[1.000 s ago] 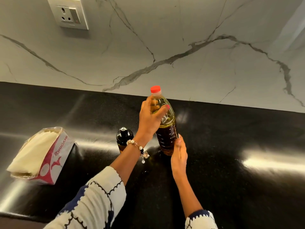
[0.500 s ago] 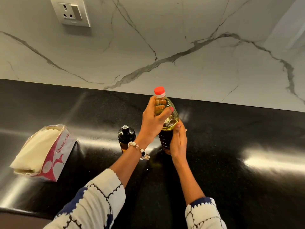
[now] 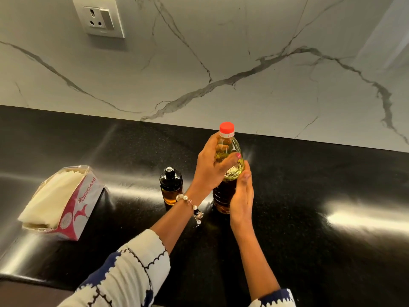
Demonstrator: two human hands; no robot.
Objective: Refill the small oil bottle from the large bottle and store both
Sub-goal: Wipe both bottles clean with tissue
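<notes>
Two hands on the large oil bottle [image 3: 223, 191] and it stands upright on the black countertop [image 3: 309, 185], red cap [image 3: 226, 127] screwed on! The left hand [image 3: 212, 167] wraps its fingers and thumb round the bottle's shoulder just under the cap, a beaded bracelet [image 3: 191, 207] dangling at the wrist. The right hand [image 3: 242, 198] lies flat against the bottle's right side, fingers straight and pointing up. Just left of it, close but apart, sits the small oil bottle [image 3: 170, 185], dark glass, black top on, a little amber oil at its base. Well off to the left lies a packet of tissues [image 3: 59, 202]. Behind runs the marble backsplash [image 3: 243, 63] with a wall socket [image 3: 99, 16].
</notes>
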